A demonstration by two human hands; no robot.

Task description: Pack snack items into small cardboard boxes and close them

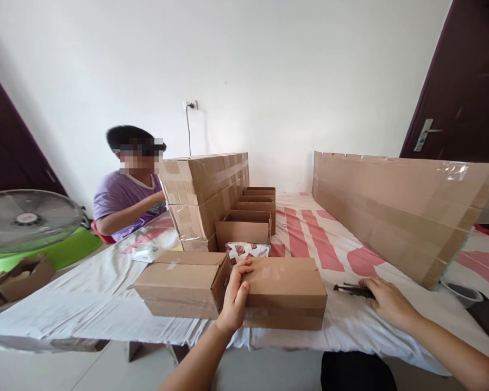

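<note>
My left hand (233, 304) lies against the left end of a closed, taped cardboard box (286, 310), its fingers curled over the top edge. To the right, low over the cloth, my right hand (389, 303) has its fingers closed on the rear end of a dark utility knife (350, 290), which points left toward the box. A second closed cardboard box (183, 298) stands just left of my left hand. Behind the near box sits a red-and-white patterned packet (248, 250), in front of a row of small open cardboard boxes (244, 233).
Stacked taped cartons (206, 201) form a wall at centre left; a tall cardboard panel (391, 212) stands at right. A person in purple (126, 201) sits beyond the left side. A round clear container (463, 292) is at far right, a fan (28, 220) at far left.
</note>
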